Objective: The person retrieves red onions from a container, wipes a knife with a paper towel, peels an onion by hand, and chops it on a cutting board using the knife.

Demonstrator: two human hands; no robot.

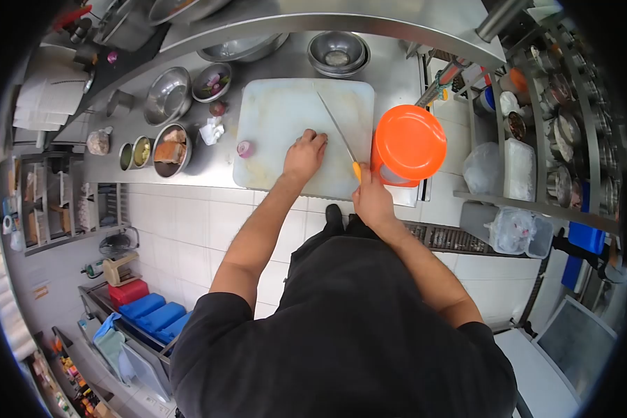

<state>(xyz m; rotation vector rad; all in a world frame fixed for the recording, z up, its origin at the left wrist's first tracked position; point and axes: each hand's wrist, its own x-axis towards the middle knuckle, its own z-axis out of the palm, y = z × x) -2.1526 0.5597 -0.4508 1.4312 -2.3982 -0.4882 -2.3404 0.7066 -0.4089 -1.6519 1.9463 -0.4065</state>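
Note:
My right hand [373, 202] is closed around the yellow-orange handle of a kitchen knife [337, 128]. Its long blade points away from me across the white cutting board [279, 104]. My left hand [305, 156] rests on the board to the left of the blade, fingers bent and fingertips close to it. Whatever lies under those fingertips is hidden or too small to make out. A cut piece of red onion [244, 148] sits by the board's left edge.
An orange round dish [411, 139] stands right of the board. On the left are a bowl of onion pieces [212, 82], a metal bowl [167, 96], a container with an orange-brown chunk [170, 151] and crumpled white paper [212, 131]. Stacked bowls [338, 54] sit behind, beneath a steel shelf [327, 22].

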